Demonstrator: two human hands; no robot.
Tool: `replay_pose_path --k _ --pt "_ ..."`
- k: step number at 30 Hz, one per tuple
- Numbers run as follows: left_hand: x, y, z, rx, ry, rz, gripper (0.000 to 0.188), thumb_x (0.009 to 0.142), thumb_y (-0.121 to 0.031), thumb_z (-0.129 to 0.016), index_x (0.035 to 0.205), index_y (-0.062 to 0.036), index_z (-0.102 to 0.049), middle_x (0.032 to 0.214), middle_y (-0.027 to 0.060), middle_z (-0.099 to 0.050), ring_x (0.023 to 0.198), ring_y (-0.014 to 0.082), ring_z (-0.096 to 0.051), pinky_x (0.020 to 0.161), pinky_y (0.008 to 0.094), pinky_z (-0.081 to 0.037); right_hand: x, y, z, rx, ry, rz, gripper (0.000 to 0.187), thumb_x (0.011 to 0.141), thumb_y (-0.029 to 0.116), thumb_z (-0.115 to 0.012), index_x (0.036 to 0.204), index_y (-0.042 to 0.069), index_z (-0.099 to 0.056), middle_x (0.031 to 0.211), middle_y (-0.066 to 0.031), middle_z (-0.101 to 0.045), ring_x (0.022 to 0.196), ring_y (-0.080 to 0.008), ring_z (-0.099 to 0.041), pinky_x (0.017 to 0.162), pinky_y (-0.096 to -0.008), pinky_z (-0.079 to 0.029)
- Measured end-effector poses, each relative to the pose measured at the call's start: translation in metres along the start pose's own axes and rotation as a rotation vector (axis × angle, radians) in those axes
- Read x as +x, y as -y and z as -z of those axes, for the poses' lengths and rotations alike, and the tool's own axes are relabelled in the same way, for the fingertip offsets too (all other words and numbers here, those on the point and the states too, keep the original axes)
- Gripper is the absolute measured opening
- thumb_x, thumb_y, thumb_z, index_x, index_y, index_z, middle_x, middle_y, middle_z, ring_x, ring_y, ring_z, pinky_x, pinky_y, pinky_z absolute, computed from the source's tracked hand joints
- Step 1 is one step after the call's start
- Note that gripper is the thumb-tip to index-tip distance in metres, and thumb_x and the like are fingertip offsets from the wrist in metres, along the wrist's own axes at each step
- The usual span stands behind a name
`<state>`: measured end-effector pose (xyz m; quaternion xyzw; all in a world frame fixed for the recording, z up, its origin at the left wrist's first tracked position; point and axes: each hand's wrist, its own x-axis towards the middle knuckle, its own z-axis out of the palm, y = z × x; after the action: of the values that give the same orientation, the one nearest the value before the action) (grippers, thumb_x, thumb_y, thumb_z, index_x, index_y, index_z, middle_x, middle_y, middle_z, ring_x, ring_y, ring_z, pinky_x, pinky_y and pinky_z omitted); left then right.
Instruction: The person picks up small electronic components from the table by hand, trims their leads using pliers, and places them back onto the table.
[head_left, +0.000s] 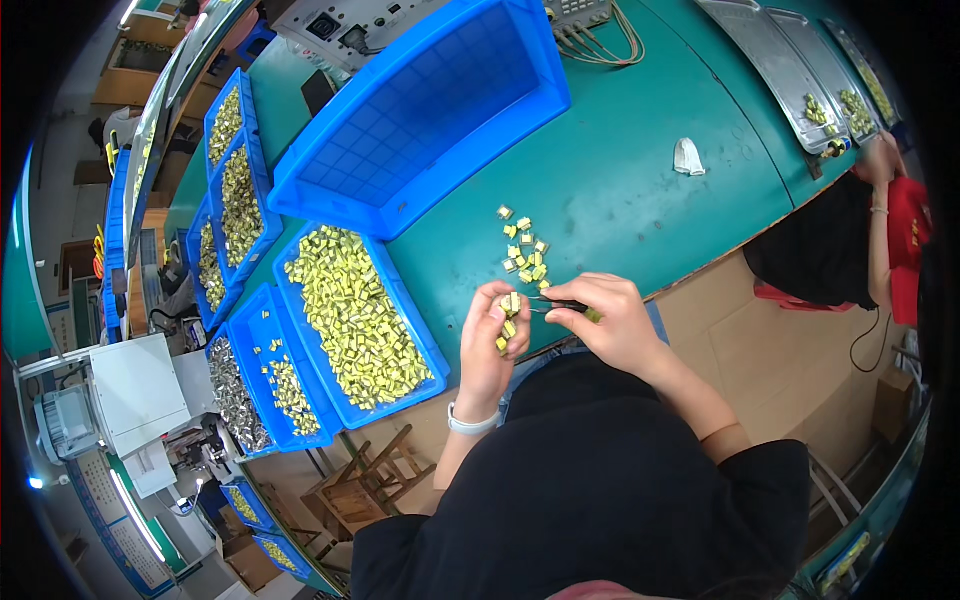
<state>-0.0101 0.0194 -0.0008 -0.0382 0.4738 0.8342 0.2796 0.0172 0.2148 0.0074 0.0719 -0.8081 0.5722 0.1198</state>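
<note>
Progress looks partial: left hand [486, 335] loosely curled round a few yellow parts [508, 328], right hand [612, 315] pinching a black tool [566, 304] at them. Loose ones [539, 271] dot the table [620, 180], blue bin [411, 311] is heaped, can't tell which are finished.

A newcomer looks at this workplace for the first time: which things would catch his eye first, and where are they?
Probably first the large, tilted blue plastic crate at upper centre, and below it the blue tray heaped with small yellow components. Next, near the centre, the left hand holds several such components, while the right hand holds a slim black-handled tool beside them.
</note>
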Motion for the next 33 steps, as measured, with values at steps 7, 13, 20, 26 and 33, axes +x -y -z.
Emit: replay_pose_path --k 7,13,20,26,33 --pt "-0.001 0.006 -0.003 0.084 -0.015 -0.072 0.029 0.103 -0.028 -0.051 0.125 -0.0091 -0.046 0.1 0.0071 -0.059 0.06 0.008 -0.041 0.054 0.0229 -0.031 0.002 0.001 -0.005 -0.009 0.009 0.012 0.019 0.081 0.011 -0.079 0.098 0.004 -0.074 0.084 -0.0127 -0.072 0.074 -0.0295 -0.07 0.068 -0.0381 -0.053" --pt "-0.002 0.009 -0.005 0.028 -0.01 -0.107 0.022 0.106 -0.018 -0.043 0.126 -0.0088 -0.044 0.099 0.0074 -0.059 0.061 0.0085 -0.042 0.055 0.0228 -0.033 0.004 0.004 -0.006 -0.045 0.022 0.016 0.017 0.08 0.01 -0.078 0.096 0.003 -0.075 0.083 -0.0125 -0.072 0.072 -0.0296 -0.069 0.067 -0.0384 -0.053" --pt "-0.004 0.015 -0.008 -0.084 0.012 -0.112 0.021 0.107 -0.019 -0.042 0.126 -0.0102 -0.043 0.098 0.0056 -0.058 0.062 0.0082 -0.043 0.055 0.0226 -0.032 0.003 0.007 -0.01 -0.065 -0.032 0.038 0.021 0.078 0.005 -0.08 0.097 -0.001 -0.074 0.08 -0.013 -0.072 0.065 -0.0264 -0.065 0.06 -0.0358 -0.047" --pt "-0.006 0.011 -0.009 -0.062 -0.007 -0.073 0.025 0.108 -0.025 -0.043 0.126 -0.0085 -0.044 0.098 0.0056 -0.057 0.063 0.0089 -0.041 0.058 0.0231 -0.033 0.005 0.009 -0.011 -0.068 -0.035 0.068 0.021 0.077 0.004 -0.08 0.097 -0.001 -0.074 0.08 -0.0125 -0.072 0.067 -0.0267 -0.066 0.061 -0.0357 -0.048" --pt "-0.003 0.01 -0.007 -0.137 -0.102 -0.037 0.03 0.113 -0.034 -0.036 0.12 -0.0078 -0.049 0.092 0.0031 -0.052 0.063 0.0085 -0.042 0.055 0.023 -0.033 0.006 0.012 -0.008 -0.015 -0.045 0.025 0.022 0.077 0.002 -0.08 0.097 -0.003 -0.074 0.081 -0.0132 -0.073 0.071 -0.0263 -0.068 0.066 -0.0355 -0.051"
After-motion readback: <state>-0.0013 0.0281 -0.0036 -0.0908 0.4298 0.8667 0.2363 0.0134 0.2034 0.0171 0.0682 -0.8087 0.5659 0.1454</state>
